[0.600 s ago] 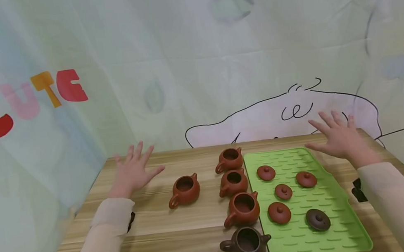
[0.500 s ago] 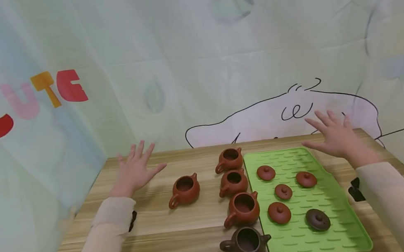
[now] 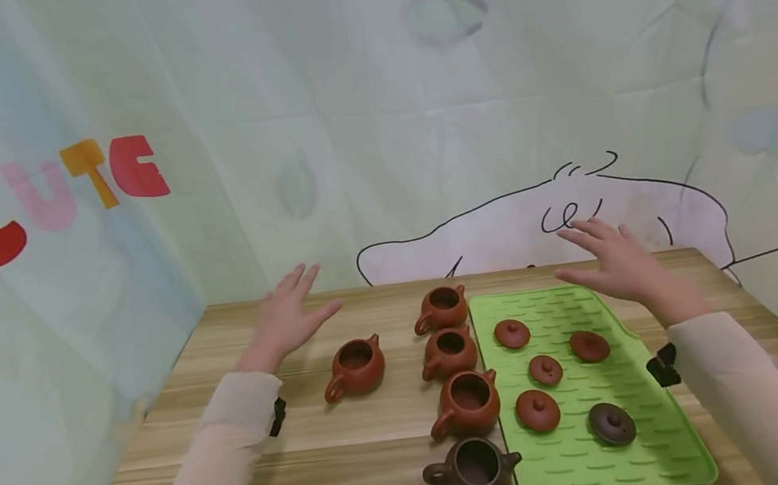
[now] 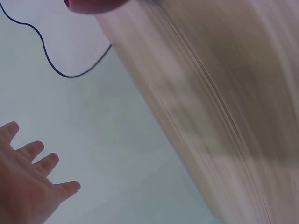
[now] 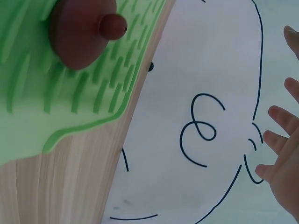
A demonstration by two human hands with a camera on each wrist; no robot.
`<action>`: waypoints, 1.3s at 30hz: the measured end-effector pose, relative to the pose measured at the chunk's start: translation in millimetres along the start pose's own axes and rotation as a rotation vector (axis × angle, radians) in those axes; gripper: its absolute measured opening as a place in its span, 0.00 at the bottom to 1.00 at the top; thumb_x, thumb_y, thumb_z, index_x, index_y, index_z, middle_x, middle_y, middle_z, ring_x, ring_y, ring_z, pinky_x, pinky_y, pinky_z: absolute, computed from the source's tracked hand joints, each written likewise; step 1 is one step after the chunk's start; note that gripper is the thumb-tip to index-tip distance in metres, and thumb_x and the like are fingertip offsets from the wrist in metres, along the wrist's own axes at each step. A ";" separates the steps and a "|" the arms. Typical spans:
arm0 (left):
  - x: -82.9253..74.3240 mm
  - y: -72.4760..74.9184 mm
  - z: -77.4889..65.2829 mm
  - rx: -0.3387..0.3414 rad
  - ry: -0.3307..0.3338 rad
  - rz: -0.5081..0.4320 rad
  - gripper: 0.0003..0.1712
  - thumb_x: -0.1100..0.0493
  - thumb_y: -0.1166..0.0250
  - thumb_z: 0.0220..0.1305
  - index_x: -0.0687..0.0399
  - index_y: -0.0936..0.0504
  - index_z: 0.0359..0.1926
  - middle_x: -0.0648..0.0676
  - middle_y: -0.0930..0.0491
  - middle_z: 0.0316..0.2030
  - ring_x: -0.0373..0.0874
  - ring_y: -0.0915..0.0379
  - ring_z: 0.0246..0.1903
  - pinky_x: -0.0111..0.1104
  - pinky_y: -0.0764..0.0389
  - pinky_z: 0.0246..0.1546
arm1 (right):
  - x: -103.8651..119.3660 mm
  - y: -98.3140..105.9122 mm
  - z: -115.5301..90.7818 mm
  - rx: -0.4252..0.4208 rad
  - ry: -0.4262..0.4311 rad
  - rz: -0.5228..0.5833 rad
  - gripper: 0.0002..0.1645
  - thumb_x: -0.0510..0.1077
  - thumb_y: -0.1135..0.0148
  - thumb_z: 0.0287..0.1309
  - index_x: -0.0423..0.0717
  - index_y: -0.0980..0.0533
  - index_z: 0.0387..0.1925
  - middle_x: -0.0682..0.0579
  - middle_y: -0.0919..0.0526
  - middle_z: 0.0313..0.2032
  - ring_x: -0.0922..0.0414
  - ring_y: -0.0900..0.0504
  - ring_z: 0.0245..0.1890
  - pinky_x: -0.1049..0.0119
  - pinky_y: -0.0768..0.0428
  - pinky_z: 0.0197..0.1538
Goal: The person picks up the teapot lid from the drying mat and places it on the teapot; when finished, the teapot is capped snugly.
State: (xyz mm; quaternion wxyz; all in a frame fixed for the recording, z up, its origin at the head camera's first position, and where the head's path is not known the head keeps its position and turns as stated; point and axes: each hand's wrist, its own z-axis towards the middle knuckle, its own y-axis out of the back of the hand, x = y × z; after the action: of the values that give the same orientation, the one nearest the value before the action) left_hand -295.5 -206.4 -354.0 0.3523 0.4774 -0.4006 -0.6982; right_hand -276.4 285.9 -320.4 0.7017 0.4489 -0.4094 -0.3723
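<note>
Now that the L hand [image 3: 286,322] and R hand [image 3: 618,260] have swung inward vs. a sec ago, both hang w/ fingers extended, gripping nothing (so no handling begun). L's nearest the lone teapot [image 3: 367,376], lidless; R's by the green mat [image 3: 567,474], w/ five lids [image 3: 546,373] on it. Just beside: four lidless pots [image 3: 472,420] in a row. Behind: cartoon curtain [image 3: 348,135].

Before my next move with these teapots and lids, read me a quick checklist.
1. Left hand free: ok, fingers extended, nothing held.
2. Right hand free: ok, nothing held.
3. Five teapots uncovered: ok, every opening shows.
4. Five lids on the green mat: ok.
5. Teapots all in one row: not ok, one red teapot stands apart to the left.
6. Fit of each lid to its teapot: cannot tell, none is seated.
</note>
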 end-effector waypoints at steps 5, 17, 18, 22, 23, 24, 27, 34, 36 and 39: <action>-14.4 -8.8 2.9 -0.014 -0.029 -0.121 0.46 0.38 0.40 0.63 0.54 0.46 0.74 0.63 0.51 0.73 0.62 0.56 0.71 0.59 0.49 0.67 | 8.7 -6.0 2.4 -0.011 0.039 0.059 0.42 0.59 0.38 0.59 0.42 0.37 0.68 0.34 0.40 0.68 0.33 0.45 0.67 0.33 0.48 0.66; -56.9 -37.6 10.1 0.004 -0.039 -0.321 0.43 0.42 0.38 0.64 0.53 0.44 0.73 0.60 0.45 0.72 0.56 0.53 0.72 0.52 0.47 0.69 | 28.5 -35.0 7.5 0.009 0.036 0.184 0.39 0.58 0.38 0.61 0.42 0.34 0.67 0.35 0.39 0.67 0.36 0.44 0.67 0.34 0.42 0.63; -60.0 -40.4 10.6 -0.002 -0.044 -0.336 0.43 0.43 0.38 0.64 0.54 0.43 0.73 0.60 0.44 0.72 0.56 0.52 0.71 0.51 0.46 0.69 | 30.0 -36.9 8.1 0.009 0.037 0.187 0.39 0.58 0.38 0.61 0.42 0.34 0.67 0.36 0.38 0.67 0.36 0.44 0.67 0.34 0.41 0.63; -71.1 -51.9 11.8 -0.019 -0.044 -0.400 0.42 0.44 0.38 0.64 0.56 0.41 0.72 0.61 0.42 0.71 0.57 0.51 0.71 0.53 0.46 0.68 | 35.8 -43.8 10.0 0.015 0.040 0.198 0.38 0.59 0.38 0.60 0.42 0.33 0.66 0.36 0.37 0.66 0.37 0.43 0.67 0.35 0.40 0.63; -73.6 -54.8 12.2 -0.025 -0.045 -0.410 0.41 0.45 0.37 0.64 0.57 0.41 0.72 0.62 0.42 0.70 0.58 0.51 0.71 0.53 0.45 0.68 | 37.2 -45.6 10.3 0.018 0.039 0.204 0.38 0.59 0.38 0.61 0.43 0.32 0.66 0.36 0.37 0.66 0.36 0.43 0.67 0.35 0.39 0.63; -76.4 -57.3 12.3 -0.031 -0.044 -0.420 0.41 0.46 0.37 0.64 0.57 0.40 0.72 0.62 0.41 0.70 0.58 0.50 0.71 0.53 0.45 0.68 | 38.2 -47.5 10.7 0.022 0.036 0.210 0.38 0.59 0.38 0.60 0.43 0.32 0.66 0.36 0.36 0.66 0.37 0.42 0.66 0.35 0.39 0.62; -83.3 -65.1 13.0 -0.047 -0.042 -0.441 0.40 0.48 0.36 0.64 0.59 0.39 0.71 0.63 0.40 0.69 0.58 0.48 0.69 0.52 0.44 0.68 | 40.0 -53.7 11.4 0.031 0.027 0.224 0.39 0.60 0.38 0.60 0.44 0.32 0.66 0.37 0.35 0.65 0.37 0.40 0.66 0.35 0.38 0.62; -96.2 -81.2 14.4 -0.081 0.028 -0.490 0.36 0.54 0.35 0.63 0.59 0.36 0.69 0.63 0.34 0.65 0.58 0.38 0.64 0.51 0.35 0.63 | 41.8 -65.5 11.2 0.058 0.010 0.302 0.39 0.61 0.39 0.61 0.45 0.34 0.67 0.37 0.34 0.64 0.37 0.35 0.63 0.36 0.34 0.60; -100.1 -85.0 14.3 -0.077 0.048 -0.512 0.36 0.54 0.35 0.63 0.58 0.35 0.69 0.64 0.33 0.64 0.59 0.35 0.62 0.51 0.31 0.60 | 41.5 -68.7 10.7 0.070 0.007 0.326 0.39 0.60 0.39 0.61 0.45 0.34 0.67 0.37 0.34 0.64 0.37 0.33 0.61 0.37 0.32 0.58; -105.9 -90.1 13.9 -0.064 0.063 -0.558 0.35 0.57 0.35 0.63 0.59 0.35 0.68 0.65 0.32 0.63 0.60 0.34 0.60 0.52 0.29 0.58 | 41.1 -74.2 10.4 0.083 0.017 0.355 0.37 0.57 0.39 0.61 0.43 0.33 0.66 0.37 0.32 0.62 0.39 0.29 0.57 0.41 0.27 0.55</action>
State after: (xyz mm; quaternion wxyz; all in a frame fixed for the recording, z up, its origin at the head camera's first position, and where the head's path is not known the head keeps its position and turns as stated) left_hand -287.2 -71.9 -390.9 0.1739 0.5794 -0.2201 -0.7652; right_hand -281.5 222.2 -377.1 0.7406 0.4013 -0.4914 -0.2216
